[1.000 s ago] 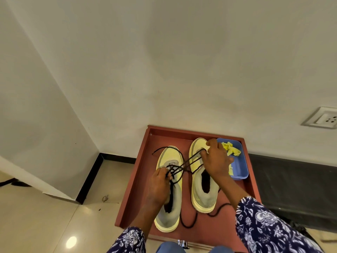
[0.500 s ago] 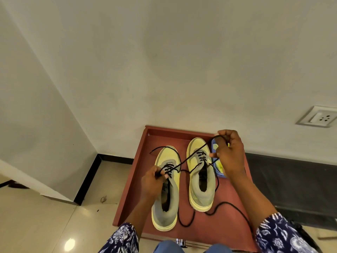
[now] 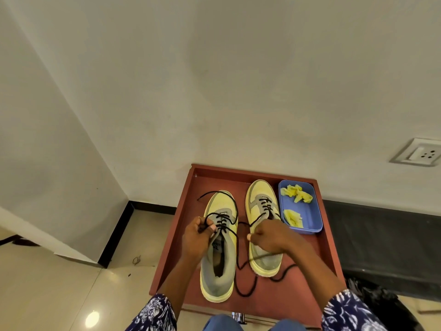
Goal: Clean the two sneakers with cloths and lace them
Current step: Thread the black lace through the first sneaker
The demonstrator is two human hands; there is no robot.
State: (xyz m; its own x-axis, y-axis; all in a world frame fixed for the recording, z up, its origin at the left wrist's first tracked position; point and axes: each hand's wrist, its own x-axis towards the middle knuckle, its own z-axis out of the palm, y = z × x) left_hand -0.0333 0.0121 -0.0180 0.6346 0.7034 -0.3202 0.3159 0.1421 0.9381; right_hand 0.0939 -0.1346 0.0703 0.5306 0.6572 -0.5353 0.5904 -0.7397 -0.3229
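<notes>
**Lacing left sneaker, both hands on lace**

While both sneakers are sitting side by side in the red tray (image 3: 191,199), the blue tub (image 3: 312,211) beside the right sneaker (image 3: 259,199) is holding two yellow cloths (image 3: 296,193). Left hand (image 3: 198,237) and right hand (image 3: 267,235) are each pinching the black lace (image 3: 235,211) over the left sneaker (image 3: 218,266), right forearm covering the other sneaker's heel

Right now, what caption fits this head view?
Both hands, left and right, pinch the black lace over two yellow sneakers.

Soft even light, floor glare (image 3: 92,319), wide-angle edge distortion.
</notes>
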